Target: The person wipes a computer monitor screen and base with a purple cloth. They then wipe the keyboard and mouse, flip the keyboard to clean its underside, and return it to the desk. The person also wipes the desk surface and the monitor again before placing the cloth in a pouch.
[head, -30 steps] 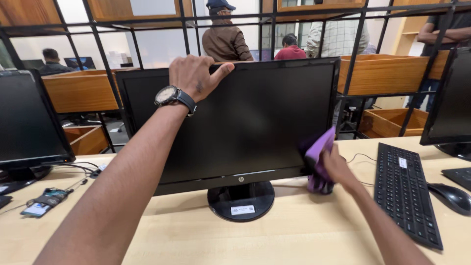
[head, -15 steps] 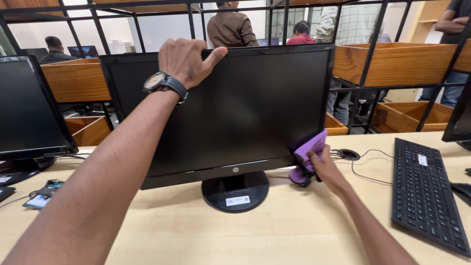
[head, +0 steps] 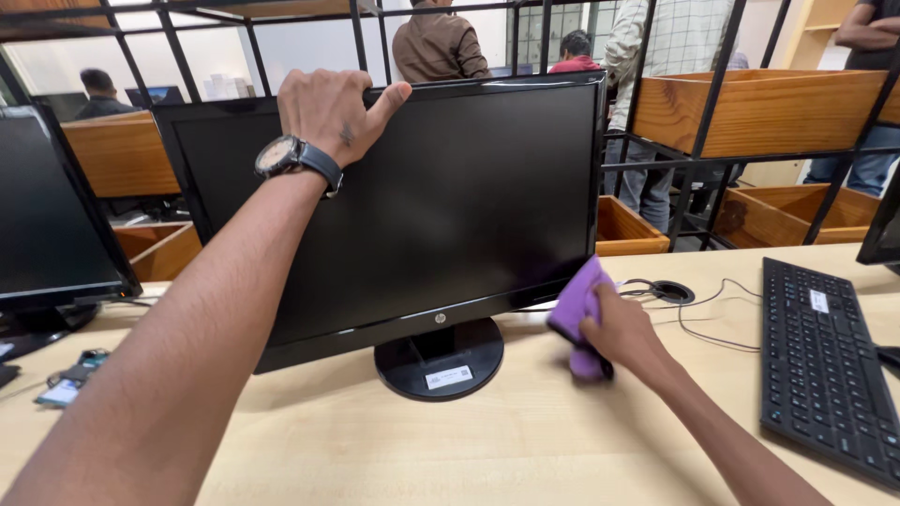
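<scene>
Right hand (head: 626, 330): fingers curled tight round a bunched purple cloth (head: 579, 307), which is pressed to the lower right corner of the black monitor (head: 412, 206). From this hand the bulk of the dark screen lies toward 10 o'clock; the screen's long axis runs 9 to 3 o'clock, slightly tilted.

Left hand (head: 330, 111): hooked over the monitor's top edge near its left end, fingers behind, thumb stretched along the rim toward 3 o'clock; wristwatch (head: 281, 156) on the wrist. Grips the bezel and carries nothing else.

Nearer hand to the cloth: right.

Round stand (head: 439, 358): on the pale wood tabletop (head: 450, 450), at 9 o'clock from the right hand.

Black keyboard (head: 825, 361): at 3 o'clock, apart from the cloth.
</scene>
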